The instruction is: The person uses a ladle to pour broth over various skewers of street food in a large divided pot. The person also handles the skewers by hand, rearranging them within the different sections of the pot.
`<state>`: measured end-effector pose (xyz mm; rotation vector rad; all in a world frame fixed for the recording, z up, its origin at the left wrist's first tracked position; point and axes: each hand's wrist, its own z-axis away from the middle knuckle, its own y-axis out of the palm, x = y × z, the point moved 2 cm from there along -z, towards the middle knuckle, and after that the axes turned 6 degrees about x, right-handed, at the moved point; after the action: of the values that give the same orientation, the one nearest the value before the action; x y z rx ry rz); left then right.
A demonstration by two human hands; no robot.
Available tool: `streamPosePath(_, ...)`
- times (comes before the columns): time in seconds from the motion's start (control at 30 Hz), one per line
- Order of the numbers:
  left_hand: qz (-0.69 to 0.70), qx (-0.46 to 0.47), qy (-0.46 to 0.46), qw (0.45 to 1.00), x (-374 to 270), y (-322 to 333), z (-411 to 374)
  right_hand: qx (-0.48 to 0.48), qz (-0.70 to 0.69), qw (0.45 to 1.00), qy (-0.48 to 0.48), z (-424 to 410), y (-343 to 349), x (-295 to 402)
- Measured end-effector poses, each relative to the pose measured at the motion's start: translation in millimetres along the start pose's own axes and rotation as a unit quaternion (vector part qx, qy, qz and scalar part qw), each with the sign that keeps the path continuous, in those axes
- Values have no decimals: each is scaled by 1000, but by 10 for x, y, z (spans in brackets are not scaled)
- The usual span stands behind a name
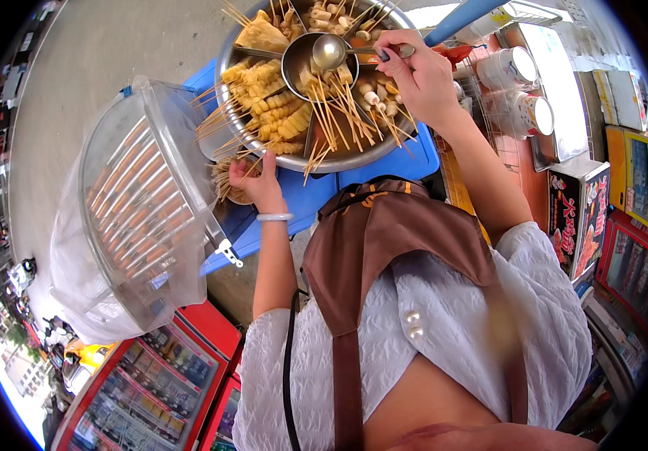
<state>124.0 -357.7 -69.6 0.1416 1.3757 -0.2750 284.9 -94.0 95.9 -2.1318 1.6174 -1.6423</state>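
Note:
My right hand (422, 82) grips the handle of a metal ladle (329, 52), whose bowl hangs over the round central compartment of a large stainless steel pot (324, 164). Dividers split the pot into sections of broth. Folded yellow skewered food (278, 115) fills the left side, with skewered balls and shellfish (374, 97) on the right. Several bamboo skewers (352, 115) lean out towards me. At the pot's near left rim my left hand (257, 179) pinches a thin bamboo skewer, its far end unclear. Just beside it stands a container of loose sticks (225, 180).
A clear-covered roller grill (137, 197) with sausages stands left, wrapped in plastic. Under the pot is a blue table (414, 155). Paper cups (518, 115) sit in a wire rack at right, near a printed box (577, 217). A red display fridge (154, 372) is lower left.

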Motion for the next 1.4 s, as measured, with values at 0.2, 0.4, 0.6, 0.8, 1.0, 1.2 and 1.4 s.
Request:
streamPosePath(0.2, 179, 42, -8, 983, -347, 258, -387, -25, -27, 999, -7, 107, -99, 105)
streamPosePath(0.4, 259, 30, -21, 965, -420, 345, -672, -36, -1, 999, -21, 181, -214, 160)
streamPosePath(0.6, 176, -39, -9, 984, -427, 399, -620, -55, -9, 998, -13, 236, -272, 165)
streamPosePath(0.8, -233, -69, 232, 942, -357, 312, -484, -69, -17, 997, -2, 265, -288, 162)
streamPosePath(1.0, -299, -91, 238, 920, -285, 264, -533, -70, -22, 997, 11, 288, -281, 202)
streamPosePath(1.2, -177, 11, 164, 970, -513, 386, -266, -81, -33, 996, 13, 315, -344, 175)
streamPosePath(1.4, -13, 48, 96, 994, -555, 304, -320, -83, -13, 996, 22, 339, -391, 156)
